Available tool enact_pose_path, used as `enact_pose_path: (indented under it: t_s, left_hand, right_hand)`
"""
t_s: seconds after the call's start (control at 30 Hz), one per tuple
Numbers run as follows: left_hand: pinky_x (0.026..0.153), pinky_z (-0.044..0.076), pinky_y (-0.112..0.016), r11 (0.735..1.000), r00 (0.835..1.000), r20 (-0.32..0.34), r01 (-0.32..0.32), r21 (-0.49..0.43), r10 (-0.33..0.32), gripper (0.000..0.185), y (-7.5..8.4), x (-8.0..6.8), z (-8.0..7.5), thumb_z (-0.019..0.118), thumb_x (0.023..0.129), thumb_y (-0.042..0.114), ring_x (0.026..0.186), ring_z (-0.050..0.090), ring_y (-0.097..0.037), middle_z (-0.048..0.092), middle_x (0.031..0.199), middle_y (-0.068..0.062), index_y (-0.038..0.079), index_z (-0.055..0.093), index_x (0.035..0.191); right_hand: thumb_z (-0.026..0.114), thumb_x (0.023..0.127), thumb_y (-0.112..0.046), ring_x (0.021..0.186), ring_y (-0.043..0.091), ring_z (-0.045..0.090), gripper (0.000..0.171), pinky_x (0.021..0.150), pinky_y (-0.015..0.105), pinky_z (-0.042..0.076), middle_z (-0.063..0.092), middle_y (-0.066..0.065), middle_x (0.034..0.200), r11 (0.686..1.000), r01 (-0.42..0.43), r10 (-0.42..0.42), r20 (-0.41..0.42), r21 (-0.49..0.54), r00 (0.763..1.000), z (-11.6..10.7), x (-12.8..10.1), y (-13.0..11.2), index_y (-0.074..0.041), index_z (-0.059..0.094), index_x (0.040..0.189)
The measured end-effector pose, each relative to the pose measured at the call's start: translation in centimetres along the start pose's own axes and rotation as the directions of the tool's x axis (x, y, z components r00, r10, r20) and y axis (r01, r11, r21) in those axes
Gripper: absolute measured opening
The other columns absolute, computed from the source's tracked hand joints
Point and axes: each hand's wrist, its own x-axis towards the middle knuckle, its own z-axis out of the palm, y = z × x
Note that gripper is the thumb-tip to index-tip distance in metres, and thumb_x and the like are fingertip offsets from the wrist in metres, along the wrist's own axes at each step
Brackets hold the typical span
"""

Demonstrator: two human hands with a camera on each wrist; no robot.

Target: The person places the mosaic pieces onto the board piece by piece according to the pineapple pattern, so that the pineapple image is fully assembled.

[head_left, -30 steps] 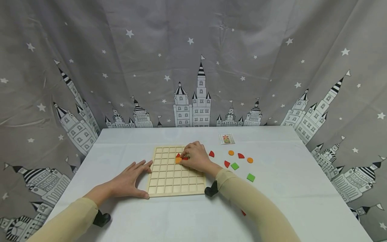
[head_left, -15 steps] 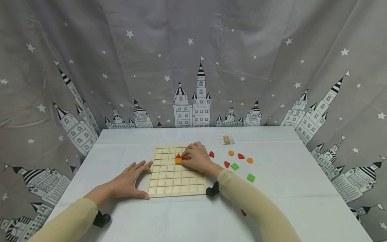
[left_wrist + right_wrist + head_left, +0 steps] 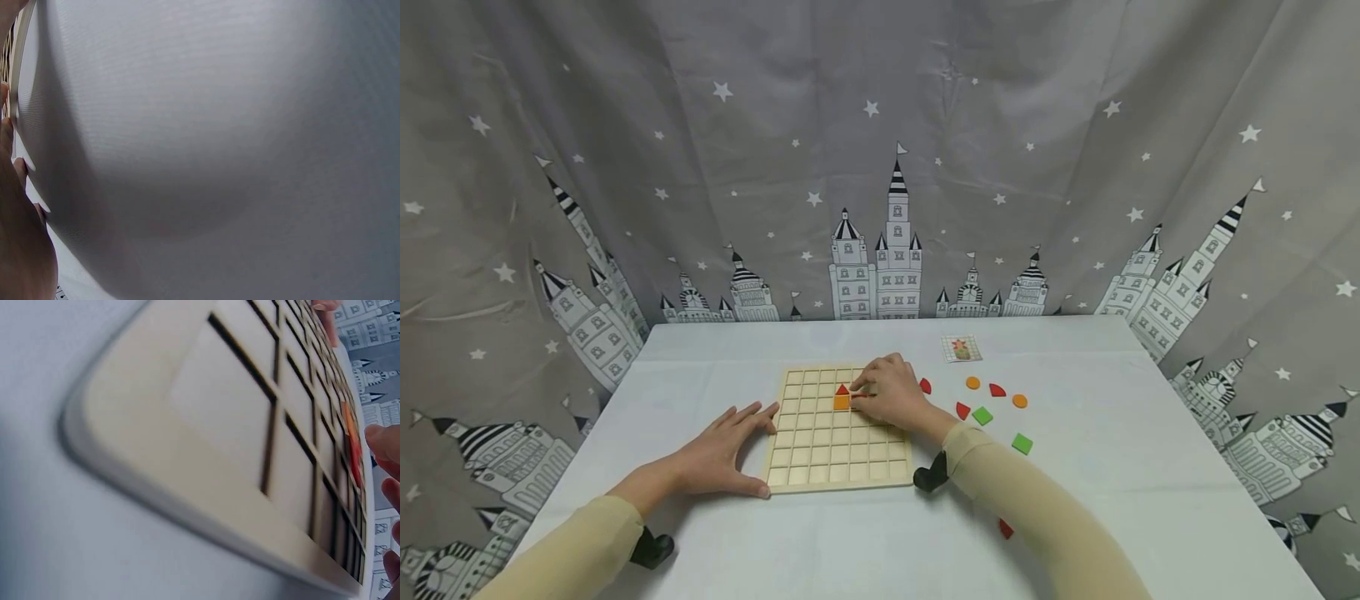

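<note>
A red piece (image 3: 859, 395) lies in a cell of the grid board (image 3: 820, 454), right of the orange square (image 3: 841, 402) and below-right of the red triangle (image 3: 842, 389). It sits directly under the fingertips of the right hand (image 3: 891, 393), on that hand's left side; its shape and long axis are hidden by the fingers. The right hand's fingers are curled down onto the piece, pressing or pinching it; the left hand (image 3: 722, 450) is farther off, lying flat with fingers spread against the board's left edge. Loose red, orange and green pieces lie on the table (image 3: 1112, 467) to the right, near a small picture card (image 3: 962, 347). Compared with a second ago, the hands and pieces keep their places; only the view has dipped slightly.
</note>
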Motion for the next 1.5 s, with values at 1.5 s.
enact_pose_path:
  t_s: [1.5]
  left_hand:
    - [0.123, 0.009, -0.063, 0.999, 0.999, -0.027, -0.031, -0.014, 0.03, 0.09, -0.5, 0.1, 0.3, 0.078, 0.062, 0.082, 0.152, 0.021, -0.041, 0.031, 0.166, -0.008, 0.025, 0.053, 0.127]
  right_hand:
    - [0.076, 0.092, -0.03, 0.131, 0.035, 0.04, 0.041, 0.11, 0.062, 0.036, 0.062, 0.011, 0.134, 0.941, -0.312, 0.331, -0.163, 0.132, 0.93, -12.3, -14.3, 13.4, -0.013, 0.07, 0.129]
